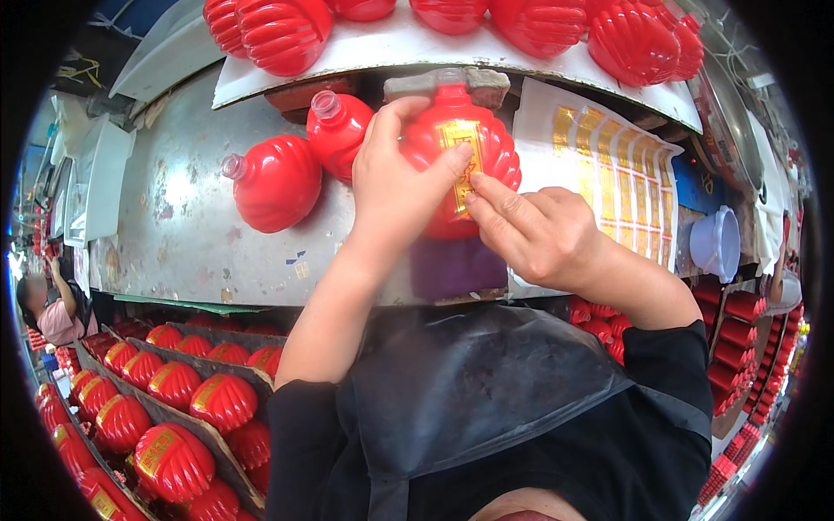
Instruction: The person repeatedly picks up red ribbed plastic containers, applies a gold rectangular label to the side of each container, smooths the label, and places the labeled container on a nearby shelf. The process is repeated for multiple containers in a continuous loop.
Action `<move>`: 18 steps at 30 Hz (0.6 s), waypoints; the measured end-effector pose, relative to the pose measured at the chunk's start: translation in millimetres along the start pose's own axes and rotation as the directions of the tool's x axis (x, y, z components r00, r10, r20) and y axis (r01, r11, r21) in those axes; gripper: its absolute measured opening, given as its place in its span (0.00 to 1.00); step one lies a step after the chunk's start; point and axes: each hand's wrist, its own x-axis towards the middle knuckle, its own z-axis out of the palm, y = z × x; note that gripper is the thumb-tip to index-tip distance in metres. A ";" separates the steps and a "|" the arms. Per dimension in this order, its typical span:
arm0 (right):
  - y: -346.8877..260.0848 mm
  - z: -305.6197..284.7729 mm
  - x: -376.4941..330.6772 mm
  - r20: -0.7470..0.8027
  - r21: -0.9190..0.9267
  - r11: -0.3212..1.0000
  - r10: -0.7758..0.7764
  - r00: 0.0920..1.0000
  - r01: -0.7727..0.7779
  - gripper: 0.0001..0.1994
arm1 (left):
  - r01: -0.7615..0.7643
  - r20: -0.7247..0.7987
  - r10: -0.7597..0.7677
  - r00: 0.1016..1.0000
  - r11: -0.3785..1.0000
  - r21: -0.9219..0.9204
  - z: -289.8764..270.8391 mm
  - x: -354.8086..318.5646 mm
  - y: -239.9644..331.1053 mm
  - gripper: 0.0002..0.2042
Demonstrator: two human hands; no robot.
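Note:
A ribbed red bottle (498,143) lies tilted in front of me, its clear neck at the far end beside a pale brick (488,87). My left hand (388,187) wraps round its left side, thumb pressed on the upper part of a gold label (458,205). Against the label's right edge, the fingertips of my right hand (547,233) are bunched, the other fingers curled. A dark purple cloth (458,271) lies beneath the bottle. Two more red bottles, one nearer (280,184) and one behind it (340,126), lie left of my left hand, with open necks.
On the right is a white sheet of gold labels (647,165), with a lavender bucket (715,245) beyond. A white shelf board (382,50) holds several red bottles at the back. Crates of labelled red bottles (174,464) stand lower left. Far left is another person (61,317).

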 end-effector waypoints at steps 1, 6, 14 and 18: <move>-2.4 0.3 -1.8 0.022 -0.043 0.999 -0.013 1.000 0.014 0.14 | 0.023 0.000 -0.023 1.000 1.000 -0.013 0.3 0.4 -0.3 0.30; -12.7 -0.6 -16.3 0.012 -0.027 0.999 -0.047 0.999 0.047 0.12 | 0.031 -0.014 -0.031 0.999 0.999 -0.039 1.9 -2.1 1.2 0.34; 26.1 5.5 11.6 0.068 0.389 0.832 0.402 0.913 -0.396 0.21 | -0.217 0.039 0.213 0.976 0.954 0.208 -6.6 -35.5 -18.1 0.51; 31.8 20.0 12.1 0.117 0.378 0.808 0.443 0.889 -0.452 0.21 | -0.231 0.043 0.229 0.972 0.924 0.306 -3.8 -41.4 -23.5 0.53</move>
